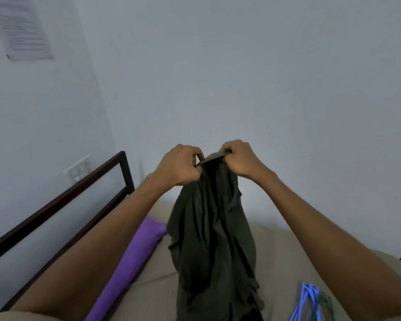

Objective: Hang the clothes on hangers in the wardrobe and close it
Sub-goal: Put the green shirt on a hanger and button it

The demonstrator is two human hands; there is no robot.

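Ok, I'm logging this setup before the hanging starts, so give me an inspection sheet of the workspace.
Surface: beige bed, dark frame at left.
Job's things: dark green garment held up by its top edge; purple garment lying on bed; blue hangers at lower right.
Clutter: nothing seen.
Hands: left hand and right hand both pinch the garment's top.
Cables: nothing seen.
Surroundings: pale walls, wall socket, paper notice; wardrobe not in view.

A bedroom: a beige-sheeted mattress [148,281] at six o'clock, its dark metal bed frame [63,195] at nine, plain pale walls [241,66].
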